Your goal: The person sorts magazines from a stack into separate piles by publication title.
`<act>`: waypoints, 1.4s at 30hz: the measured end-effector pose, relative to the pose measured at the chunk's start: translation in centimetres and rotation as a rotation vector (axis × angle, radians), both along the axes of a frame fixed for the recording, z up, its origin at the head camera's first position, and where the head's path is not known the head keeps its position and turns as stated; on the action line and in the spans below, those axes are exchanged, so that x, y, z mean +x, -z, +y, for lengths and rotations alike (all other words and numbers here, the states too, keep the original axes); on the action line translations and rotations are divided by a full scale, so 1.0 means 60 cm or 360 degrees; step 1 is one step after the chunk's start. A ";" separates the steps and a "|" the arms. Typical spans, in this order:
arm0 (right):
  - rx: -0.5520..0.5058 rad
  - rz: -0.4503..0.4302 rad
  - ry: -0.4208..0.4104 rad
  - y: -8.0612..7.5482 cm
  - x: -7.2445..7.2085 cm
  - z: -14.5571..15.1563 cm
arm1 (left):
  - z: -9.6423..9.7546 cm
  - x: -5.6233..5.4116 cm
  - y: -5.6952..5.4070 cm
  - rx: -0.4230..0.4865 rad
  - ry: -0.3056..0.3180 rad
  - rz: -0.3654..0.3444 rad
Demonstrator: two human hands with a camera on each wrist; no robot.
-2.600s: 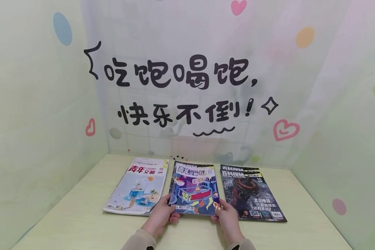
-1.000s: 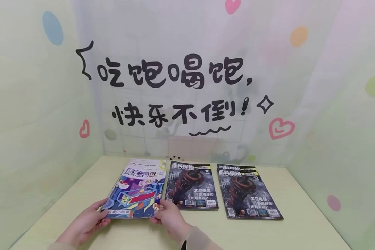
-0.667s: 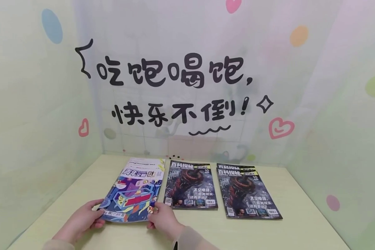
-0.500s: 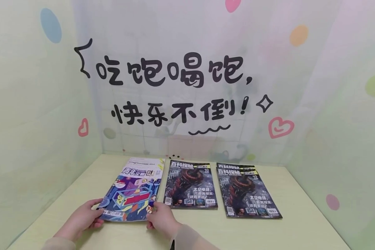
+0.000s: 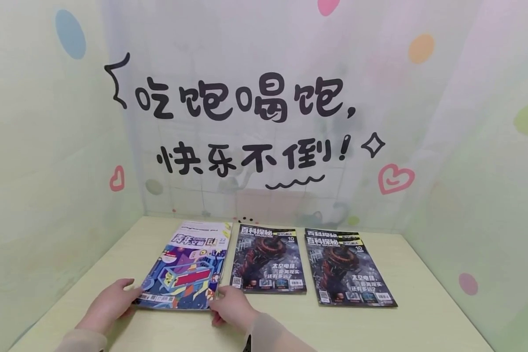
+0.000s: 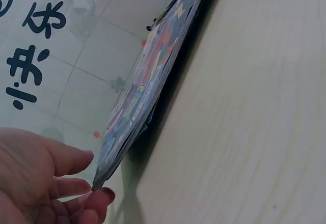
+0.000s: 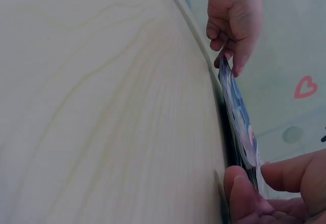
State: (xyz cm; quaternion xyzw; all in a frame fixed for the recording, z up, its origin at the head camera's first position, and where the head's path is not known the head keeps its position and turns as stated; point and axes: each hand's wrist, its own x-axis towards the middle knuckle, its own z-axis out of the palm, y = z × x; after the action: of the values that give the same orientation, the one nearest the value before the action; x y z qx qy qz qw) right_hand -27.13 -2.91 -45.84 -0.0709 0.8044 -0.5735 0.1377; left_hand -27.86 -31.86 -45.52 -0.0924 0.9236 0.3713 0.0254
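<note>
A purple cartoon-covered magazine [image 5: 182,274] lies at the left over a white magazine [image 5: 204,229], whose top strip shows behind it. My left hand [image 5: 110,303] is at its near left corner; in the left wrist view the fingertips [image 6: 104,196] curl under that corner and the thumb stands beside it. My right hand [image 5: 235,305] pinches the near right corner, thumb above and a finger below, as the right wrist view shows. In the left wrist view, a dark shadow runs under the magazine's near edge.
A dark magazine [image 5: 268,261] lies in the middle of the pale wooden table [image 5: 334,327]. To its right is a pair of overlapping dark magazines [image 5: 352,274]. Printed walls [image 5: 264,54] enclose the table at the back and both sides.
Both hands have carried the purple magazine from the middle pile to the left one, uncovering the dark magazine. Lately it has shifted slightly left, and the left thumb has drawn back from its cover.
</note>
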 end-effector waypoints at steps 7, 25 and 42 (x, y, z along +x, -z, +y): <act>0.0047 0.0132 -0.0083 -0.005 0.001 0.053 | 0.043 0.001 -0.027 -0.0077 0.0016 0.0155; 0.0278 0.0499 0.0356 0.003 -0.034 0.221 | 0.294 -0.027 -0.022 0.0151 0.0185 0.0361; 0.0889 0.0630 0.0912 0.029 -0.048 0.273 | 0.374 -0.049 0.029 -0.0228 0.0124 0.0588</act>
State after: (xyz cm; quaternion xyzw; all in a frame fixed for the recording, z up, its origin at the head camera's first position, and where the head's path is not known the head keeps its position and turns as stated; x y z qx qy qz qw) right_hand -29.99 13.45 -47.60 0.0863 0.9265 -0.3247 -0.1694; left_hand -30.79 -9.41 -47.26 0.0115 0.9395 0.3138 -0.1368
